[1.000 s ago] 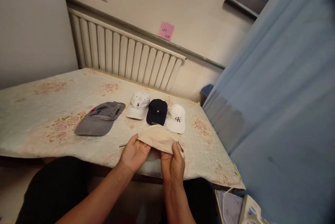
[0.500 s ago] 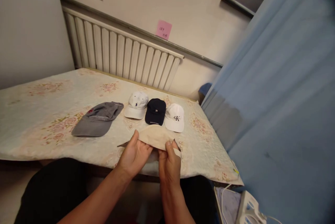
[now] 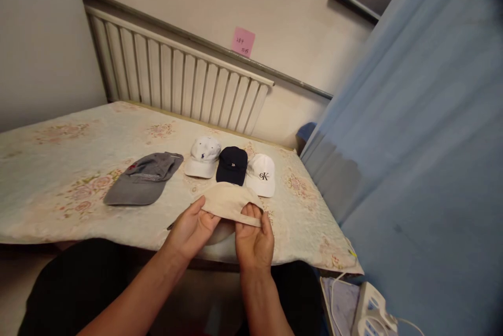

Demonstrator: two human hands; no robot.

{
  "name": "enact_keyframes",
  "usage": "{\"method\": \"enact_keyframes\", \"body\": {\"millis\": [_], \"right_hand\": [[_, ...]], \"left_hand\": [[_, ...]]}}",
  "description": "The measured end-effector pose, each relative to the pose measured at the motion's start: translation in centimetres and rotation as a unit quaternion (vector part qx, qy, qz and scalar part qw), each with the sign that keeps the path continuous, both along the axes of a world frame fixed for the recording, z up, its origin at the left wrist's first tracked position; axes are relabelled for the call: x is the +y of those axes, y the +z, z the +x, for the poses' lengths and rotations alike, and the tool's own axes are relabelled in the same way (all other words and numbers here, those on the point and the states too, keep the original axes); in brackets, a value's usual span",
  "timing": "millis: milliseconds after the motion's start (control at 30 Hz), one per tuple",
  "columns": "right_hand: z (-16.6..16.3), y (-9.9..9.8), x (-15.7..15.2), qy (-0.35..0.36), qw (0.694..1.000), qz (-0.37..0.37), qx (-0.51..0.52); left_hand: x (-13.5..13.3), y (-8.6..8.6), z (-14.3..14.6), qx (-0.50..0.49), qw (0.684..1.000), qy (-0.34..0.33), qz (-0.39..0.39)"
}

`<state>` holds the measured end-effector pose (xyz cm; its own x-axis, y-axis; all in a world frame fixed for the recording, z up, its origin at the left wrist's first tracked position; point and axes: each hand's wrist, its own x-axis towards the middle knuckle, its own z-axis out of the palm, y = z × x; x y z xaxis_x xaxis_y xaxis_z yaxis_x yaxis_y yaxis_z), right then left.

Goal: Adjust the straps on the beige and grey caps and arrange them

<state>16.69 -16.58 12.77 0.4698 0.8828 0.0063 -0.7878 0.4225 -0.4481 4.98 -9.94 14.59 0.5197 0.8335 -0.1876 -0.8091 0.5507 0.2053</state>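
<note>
Between my two hands is a beige baseball cap (image 3: 226, 201), held up over the near edge of the bed. My left hand (image 3: 194, 226) grips its left side, thumb on top and fingers underneath. At the right, my right hand (image 3: 253, 239) holds the cap by its back strap, with fingertips showing through the opening above the strap. Just beyond it stand a white cap with a small dark logo (image 3: 204, 155), a navy cap (image 3: 232, 164) and a white cap with CK lettering (image 3: 262, 174). To the left lies a grey cap (image 3: 143, 179), brim toward the lower left.
The caps lie on a flowered bed cover (image 3: 98, 131). Behind it are a radiator (image 3: 176, 74) and a pink note (image 3: 243, 41) on the wall. A blue curtain (image 3: 393, 142) hangs at the right, above a white power strip (image 3: 373, 310) with cables.
My hands have turned the beige cap, so its back opening and strap now face me. My right hand has rolled palm up, its fingers now inside the opening. The other caps stay put.
</note>
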Motion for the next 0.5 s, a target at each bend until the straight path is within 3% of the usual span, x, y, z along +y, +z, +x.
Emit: {"method": "enact_keyframes", "body": {"millis": [300, 500], "right_hand": [[0.9, -1.2, 0.1, -0.036, 0.989, -0.093, 0.106], [0.6, -0.6, 0.0, -0.014, 0.997, -0.051, 0.059]], "left_hand": [[1.5, -0.8, -1.9, -0.018, 1.0, 0.018, -0.002], [1.2, -0.9, -2.3, -0.052, 0.997, 0.061, 0.018]]}}
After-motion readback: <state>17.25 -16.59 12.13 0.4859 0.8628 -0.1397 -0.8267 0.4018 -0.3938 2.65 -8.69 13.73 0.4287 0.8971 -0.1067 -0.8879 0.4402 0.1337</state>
